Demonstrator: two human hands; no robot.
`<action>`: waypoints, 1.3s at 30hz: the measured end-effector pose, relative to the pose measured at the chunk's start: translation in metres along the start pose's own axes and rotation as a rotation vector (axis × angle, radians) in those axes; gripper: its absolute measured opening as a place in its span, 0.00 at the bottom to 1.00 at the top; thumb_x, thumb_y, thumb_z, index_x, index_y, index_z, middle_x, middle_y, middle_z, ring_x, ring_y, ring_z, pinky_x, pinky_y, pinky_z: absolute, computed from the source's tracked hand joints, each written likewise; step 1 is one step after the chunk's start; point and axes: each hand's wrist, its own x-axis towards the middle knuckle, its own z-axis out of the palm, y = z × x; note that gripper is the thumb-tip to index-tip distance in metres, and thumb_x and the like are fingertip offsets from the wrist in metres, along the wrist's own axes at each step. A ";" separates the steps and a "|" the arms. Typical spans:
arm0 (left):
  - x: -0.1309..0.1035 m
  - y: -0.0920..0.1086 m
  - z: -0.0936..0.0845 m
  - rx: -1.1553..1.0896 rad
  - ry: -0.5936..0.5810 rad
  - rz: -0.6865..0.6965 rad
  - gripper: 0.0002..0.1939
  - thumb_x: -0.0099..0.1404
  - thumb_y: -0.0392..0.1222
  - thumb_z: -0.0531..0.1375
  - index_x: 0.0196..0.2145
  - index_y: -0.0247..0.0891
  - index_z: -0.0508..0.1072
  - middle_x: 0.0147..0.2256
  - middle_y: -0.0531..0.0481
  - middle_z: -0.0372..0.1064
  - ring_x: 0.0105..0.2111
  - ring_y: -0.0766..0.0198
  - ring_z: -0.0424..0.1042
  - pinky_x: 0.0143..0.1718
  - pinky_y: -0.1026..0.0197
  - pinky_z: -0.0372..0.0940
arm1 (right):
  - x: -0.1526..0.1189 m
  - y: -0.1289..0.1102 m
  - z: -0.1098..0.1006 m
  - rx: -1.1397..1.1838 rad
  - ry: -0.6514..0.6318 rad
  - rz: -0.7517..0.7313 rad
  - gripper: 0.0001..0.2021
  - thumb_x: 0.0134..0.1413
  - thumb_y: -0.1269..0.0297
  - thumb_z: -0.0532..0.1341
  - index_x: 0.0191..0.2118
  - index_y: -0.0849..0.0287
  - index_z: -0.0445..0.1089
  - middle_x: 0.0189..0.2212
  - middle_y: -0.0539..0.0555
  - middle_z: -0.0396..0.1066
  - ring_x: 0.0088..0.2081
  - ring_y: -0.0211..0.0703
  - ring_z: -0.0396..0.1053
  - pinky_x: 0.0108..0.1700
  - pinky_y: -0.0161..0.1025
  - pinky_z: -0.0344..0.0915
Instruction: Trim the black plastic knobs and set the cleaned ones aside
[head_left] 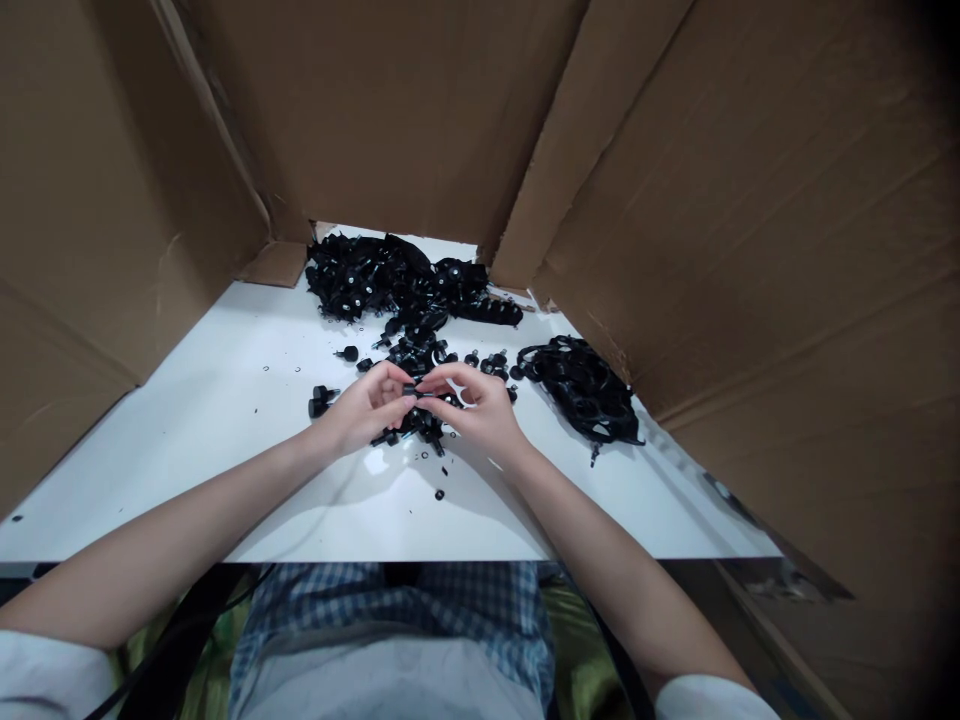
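Item one, cardboard walls (750, 200): brown sheets standing round three sides of your bench, creased, closing in the work area. Item two, white table (225, 400): flat top running from your lap to the back opening; keep your forearms resting low over it as they are, so the hands stay steady. Item three, large back pile (390, 280): tangled black plastic parts heaped at the far edge, centre. Item four, smaller right pile (585, 385): ring-shaped black frames, lying just beside your right wrist line, apart from the back heap. Item five, your left hand (371, 405) and right hand (480, 405): meeting over the table's middle, fingertips pressed toward each other, both pinching the small black part (417, 392) held between them just above the loose pieces. Whether it is one piece or two being joined is too small to tell. Judged from the grip, you do best to hold it near the ends with fingertips only and keep it clear of the litter below. Item six, loose knobs (322, 400): scattered single pieces left of your left hand, with tiny black specks near the front edge.
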 end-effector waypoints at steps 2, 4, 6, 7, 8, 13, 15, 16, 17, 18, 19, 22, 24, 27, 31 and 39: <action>0.001 -0.004 -0.001 0.009 -0.013 0.013 0.12 0.60 0.44 0.61 0.38 0.38 0.64 0.22 0.58 0.62 0.22 0.68 0.64 0.25 0.65 0.58 | 0.000 0.001 0.001 -0.041 0.017 0.022 0.04 0.47 0.65 0.65 0.32 0.54 0.72 0.31 0.49 0.75 0.34 0.40 0.73 0.36 0.37 0.66; 0.001 -0.007 -0.001 0.034 -0.031 0.026 0.11 0.61 0.44 0.61 0.38 0.39 0.63 0.21 0.58 0.62 0.21 0.68 0.64 0.24 0.65 0.57 | 0.001 0.003 0.001 -0.034 0.035 0.093 0.03 0.47 0.64 0.65 0.30 0.54 0.73 0.29 0.48 0.75 0.32 0.40 0.72 0.34 0.37 0.64; 0.001 -0.009 -0.001 0.082 -0.044 0.055 0.11 0.61 0.43 0.61 0.37 0.39 0.64 0.21 0.58 0.62 0.21 0.68 0.62 0.24 0.66 0.55 | 0.002 0.004 0.001 0.023 0.053 0.196 0.03 0.45 0.64 0.66 0.29 0.55 0.72 0.25 0.47 0.73 0.29 0.39 0.71 0.33 0.37 0.63; 0.000 -0.009 -0.001 0.115 -0.050 0.079 0.10 0.60 0.43 0.61 0.37 0.39 0.64 0.20 0.58 0.61 0.21 0.68 0.61 0.24 0.66 0.55 | 0.003 0.004 0.002 0.059 0.061 0.243 0.04 0.44 0.64 0.66 0.28 0.55 0.72 0.24 0.47 0.72 0.27 0.39 0.71 0.32 0.37 0.63; 0.000 -0.008 -0.001 0.149 -0.054 0.106 0.10 0.60 0.42 0.62 0.38 0.39 0.65 0.21 0.58 0.60 0.22 0.69 0.61 0.25 0.66 0.55 | 0.004 0.005 0.002 0.090 0.068 0.281 0.04 0.43 0.64 0.66 0.28 0.55 0.71 0.22 0.46 0.72 0.26 0.39 0.70 0.32 0.37 0.63; 0.000 -0.005 -0.003 0.209 -0.044 0.218 0.11 0.58 0.38 0.63 0.39 0.39 0.67 0.25 0.55 0.64 0.26 0.67 0.65 0.32 0.64 0.60 | 0.006 0.006 0.003 0.124 0.138 0.311 0.05 0.43 0.64 0.64 0.29 0.55 0.70 0.24 0.46 0.71 0.25 0.39 0.71 0.32 0.38 0.65; 0.001 -0.005 -0.004 0.170 0.008 0.228 0.13 0.56 0.37 0.64 0.39 0.39 0.68 0.26 0.55 0.65 0.28 0.67 0.66 0.33 0.64 0.61 | 0.006 0.007 0.003 0.075 0.165 0.273 0.04 0.45 0.65 0.62 0.30 0.55 0.69 0.25 0.46 0.71 0.25 0.39 0.71 0.33 0.38 0.65; 0.002 -0.004 -0.004 0.151 0.038 0.227 0.13 0.55 0.37 0.65 0.39 0.39 0.68 0.26 0.55 0.65 0.28 0.67 0.66 0.33 0.64 0.60 | 0.006 0.008 0.003 0.043 0.173 0.250 0.03 0.46 0.65 0.61 0.31 0.54 0.68 0.25 0.46 0.71 0.25 0.39 0.71 0.34 0.38 0.65; 0.003 -0.004 -0.004 0.137 0.066 0.224 0.14 0.54 0.36 0.65 0.39 0.39 0.69 0.26 0.55 0.66 0.28 0.67 0.66 0.33 0.64 0.60 | 0.006 0.008 0.004 0.008 0.179 0.226 0.03 0.48 0.65 0.60 0.32 0.54 0.68 0.25 0.47 0.71 0.26 0.40 0.72 0.34 0.39 0.65; 0.004 -0.004 -0.005 0.130 0.091 0.222 0.15 0.53 0.35 0.66 0.39 0.39 0.69 0.26 0.55 0.66 0.28 0.67 0.66 0.33 0.64 0.60 | 0.005 0.009 0.003 -0.032 0.187 0.198 0.04 0.49 0.65 0.59 0.33 0.54 0.68 0.26 0.47 0.71 0.26 0.40 0.72 0.34 0.39 0.65; 0.005 -0.004 -0.005 0.130 0.110 0.220 0.15 0.53 0.35 0.66 0.39 0.39 0.69 0.26 0.55 0.66 0.28 0.67 0.66 0.32 0.65 0.60 | 0.005 0.010 0.003 -0.079 0.196 0.165 0.04 0.50 0.66 0.58 0.34 0.54 0.67 0.26 0.48 0.71 0.27 0.41 0.72 0.34 0.39 0.65; 0.006 -0.002 -0.005 0.150 0.126 0.229 0.14 0.53 0.34 0.66 0.38 0.39 0.70 0.26 0.54 0.66 0.28 0.67 0.66 0.33 0.64 0.60 | 0.003 0.011 0.001 -0.246 0.238 0.039 0.06 0.53 0.68 0.54 0.37 0.55 0.67 0.31 0.52 0.72 0.30 0.42 0.72 0.35 0.39 0.65; 0.006 0.000 -0.006 0.164 0.102 0.236 0.14 0.54 0.34 0.65 0.39 0.38 0.70 0.26 0.54 0.65 0.27 0.67 0.66 0.33 0.64 0.60 | 0.003 0.013 -0.002 -0.323 0.270 -0.023 0.08 0.53 0.71 0.52 0.38 0.55 0.66 0.34 0.54 0.72 0.32 0.43 0.71 0.37 0.40 0.65; 0.007 0.000 -0.008 0.164 0.065 0.249 0.13 0.55 0.35 0.65 0.38 0.39 0.70 0.26 0.55 0.65 0.27 0.68 0.66 0.32 0.65 0.60 | 0.004 0.016 -0.006 -0.384 0.328 -0.077 0.10 0.53 0.72 0.51 0.38 0.55 0.66 0.35 0.55 0.71 0.33 0.44 0.71 0.39 0.41 0.65; 0.009 -0.005 -0.010 0.034 0.038 0.211 0.13 0.57 0.37 0.64 0.39 0.39 0.67 0.24 0.57 0.65 0.25 0.69 0.66 0.31 0.65 0.62 | 0.007 0.021 -0.011 -0.429 0.398 -0.104 0.10 0.54 0.72 0.50 0.39 0.56 0.65 0.33 0.55 0.71 0.32 0.44 0.70 0.38 0.42 0.65; 0.009 -0.010 -0.009 -0.119 0.070 0.115 0.15 0.57 0.39 0.65 0.40 0.39 0.66 0.28 0.54 0.70 0.30 0.66 0.72 0.36 0.62 0.65 | 0.003 0.014 -0.006 -0.387 0.187 -0.113 0.06 0.55 0.67 0.55 0.38 0.58 0.68 0.31 0.54 0.71 0.33 0.42 0.69 0.37 0.39 0.64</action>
